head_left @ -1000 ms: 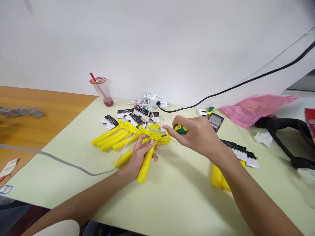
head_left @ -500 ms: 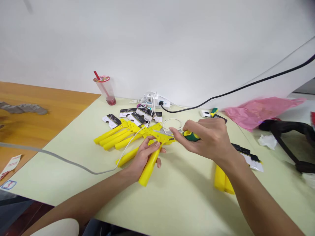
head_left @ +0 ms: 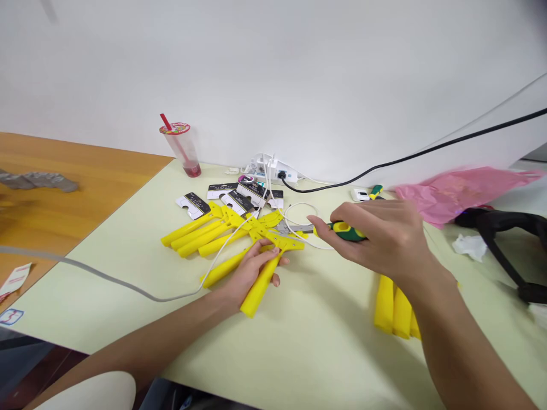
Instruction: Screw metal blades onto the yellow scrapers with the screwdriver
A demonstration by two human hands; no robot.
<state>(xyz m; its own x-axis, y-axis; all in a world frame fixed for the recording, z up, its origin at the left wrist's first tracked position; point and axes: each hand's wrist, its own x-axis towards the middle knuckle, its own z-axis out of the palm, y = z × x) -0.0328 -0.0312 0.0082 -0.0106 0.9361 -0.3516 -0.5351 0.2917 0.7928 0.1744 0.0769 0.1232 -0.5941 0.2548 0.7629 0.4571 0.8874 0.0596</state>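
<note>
My left hand [head_left: 252, 273] is closed around a yellow scraper-like tool [head_left: 261, 290] with a round handle and a flat, flared head that bears small screws. The handle points toward me. In my right hand [head_left: 384, 236] is a green and yellow screwdriver [head_left: 348, 231], held sideways with its metal shaft toward the tool's head. I cannot tell whether its tip touches a screw. Several more yellow tools [head_left: 200, 233] lie fanned out left of my left hand, their heads overlapping. Under my right forearm lie other yellow handles [head_left: 384, 310], partly hidden.
Black and white cards [head_left: 237, 202] lie behind the tools. A white cable [head_left: 217, 256] loops across them from a power strip [head_left: 288, 173]. A cup with a red straw [head_left: 183, 148] stands back left. Pink plastic [head_left: 453, 196] and a black strap-like object [head_left: 491, 228] lie right.
My right hand has moved right with the screwdriver, away from the yellow tool's head. The left hand keeps its hold nearly in place. The view has shifted slightly.
</note>
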